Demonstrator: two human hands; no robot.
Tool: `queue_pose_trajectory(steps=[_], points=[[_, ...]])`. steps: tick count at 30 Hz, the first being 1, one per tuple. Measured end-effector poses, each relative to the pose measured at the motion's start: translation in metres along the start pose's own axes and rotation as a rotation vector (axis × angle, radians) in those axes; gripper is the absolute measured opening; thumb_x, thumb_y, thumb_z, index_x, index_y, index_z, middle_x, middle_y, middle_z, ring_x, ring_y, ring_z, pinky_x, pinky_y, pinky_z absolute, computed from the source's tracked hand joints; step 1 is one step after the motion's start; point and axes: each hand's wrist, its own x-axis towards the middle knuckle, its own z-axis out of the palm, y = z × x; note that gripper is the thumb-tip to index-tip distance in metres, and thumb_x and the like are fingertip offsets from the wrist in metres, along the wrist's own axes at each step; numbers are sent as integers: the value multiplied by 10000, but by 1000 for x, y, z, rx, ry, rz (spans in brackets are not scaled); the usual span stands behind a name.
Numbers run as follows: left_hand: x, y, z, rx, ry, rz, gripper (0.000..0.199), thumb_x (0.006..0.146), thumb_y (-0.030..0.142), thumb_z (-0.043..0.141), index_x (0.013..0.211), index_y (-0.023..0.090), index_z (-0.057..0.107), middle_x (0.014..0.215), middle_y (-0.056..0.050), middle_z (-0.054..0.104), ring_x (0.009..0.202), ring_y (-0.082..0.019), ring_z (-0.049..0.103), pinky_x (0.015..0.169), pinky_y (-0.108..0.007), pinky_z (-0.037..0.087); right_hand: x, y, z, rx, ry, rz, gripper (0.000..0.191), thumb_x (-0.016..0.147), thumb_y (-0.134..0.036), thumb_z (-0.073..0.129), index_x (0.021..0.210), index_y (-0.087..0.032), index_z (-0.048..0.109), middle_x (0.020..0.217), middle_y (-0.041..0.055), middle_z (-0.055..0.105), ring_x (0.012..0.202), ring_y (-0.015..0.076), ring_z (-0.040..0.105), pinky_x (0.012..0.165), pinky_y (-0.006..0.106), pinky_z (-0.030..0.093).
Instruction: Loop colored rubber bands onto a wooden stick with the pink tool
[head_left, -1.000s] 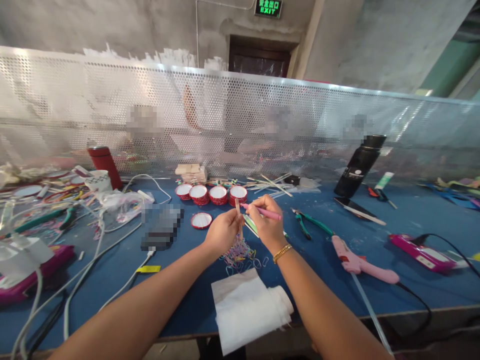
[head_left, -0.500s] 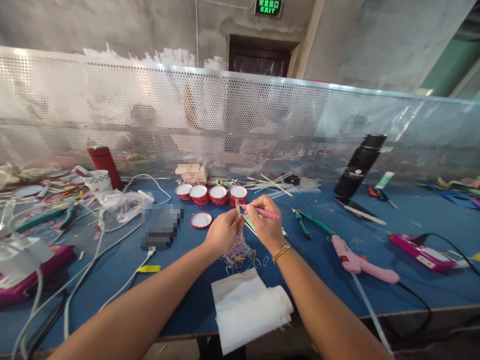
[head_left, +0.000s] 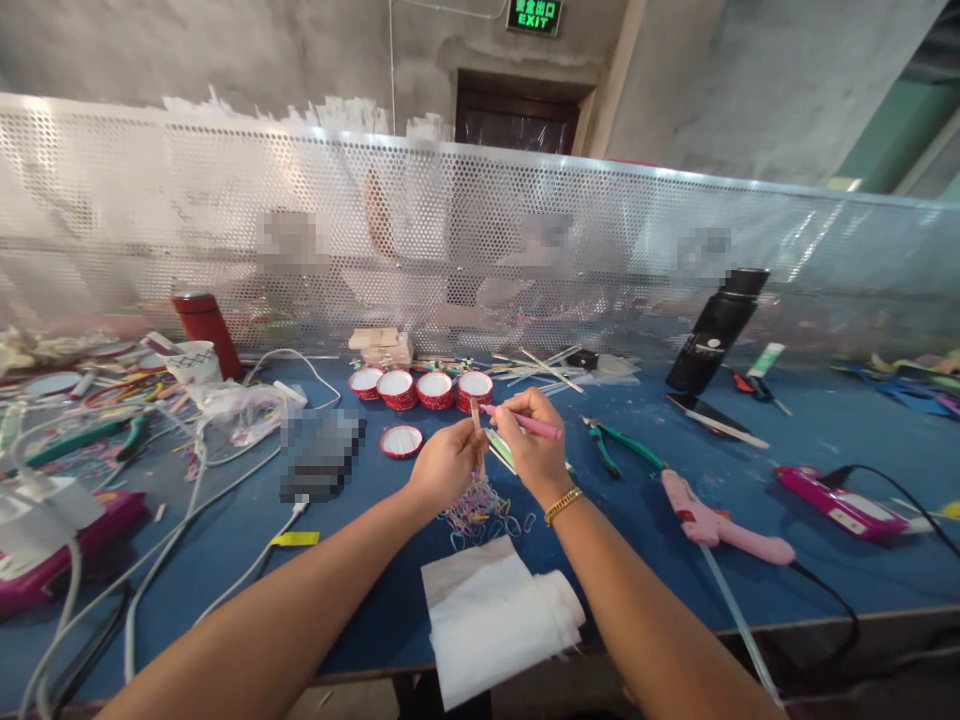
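My left hand (head_left: 450,462) is closed around a flat wooden stick (head_left: 475,412), held upright with its top end showing above the fingers. In my right hand (head_left: 534,445) is a pink pen (head_left: 536,425), its tip pointing left, close to the stick; whether it touches I cannot tell. Beneath both hands lies a heap of small coloured rubber bands (head_left: 480,510). Just behind them stand several stacks of red-rimmed white discs (head_left: 435,390), and a single disc (head_left: 401,441) lies left of my left hand.
White tissue sheets (head_left: 502,625) lie at the table's front edge. To the right are green-handled pliers (head_left: 619,445), a pink glue gun (head_left: 720,525) and a black bottle (head_left: 716,335). On the left are a phone (head_left: 322,455), white cables, a paper cup (head_left: 193,365) and a red flask (head_left: 206,335).
The pen has shifted very slightly to the right, its tip a little farther from the stick. Both hands otherwise stay in the same place.
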Motion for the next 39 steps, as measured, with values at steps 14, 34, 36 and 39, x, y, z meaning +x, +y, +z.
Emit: queue_pose_trajectory(steps=[14, 34, 36, 39], points=[[0, 2, -1, 11, -15, 1, 357, 958, 455, 394, 723, 199, 477, 602, 25, 522, 551, -123, 457, 526, -253, 307, 0, -2, -1, -29, -26, 7, 158, 855, -280, 615, 715, -223, 572, 689, -1, 647, 697, 175, 625, 694, 310, 486], [-1, 4, -1, 8, -24, 3, 346, 959, 449, 392, 742, 199, 495, 604, 32, 525, 548, -123, 457, 526, -257, 313, 0, -2, -1, -35, -17, -9, 162, 863, -276, 612, 715, -224, 568, 693, -2, 645, 694, 174, 622, 692, 310, 488], [-1, 3, -1, 11, -16, -6, 343, 957, 447, 393, 744, 199, 497, 600, 31, 524, 544, -124, 459, 525, -259, 312, 0, -2, -1, -26, -2, -2, 157, 860, -277, 614, 720, -225, 563, 692, -5, 641, 690, 172, 620, 688, 308, 491], [-1, 4, -1, 7, -23, -2, 345, 957, 449, 390, 743, 199, 494, 606, 30, 528, 548, -124, 461, 529, -258, 318, 0, -2, 0, -8, -16, 8, 153, 860, -276, 616, 724, -228, 564, 690, -5, 646, 691, 173, 625, 686, 308, 495]])
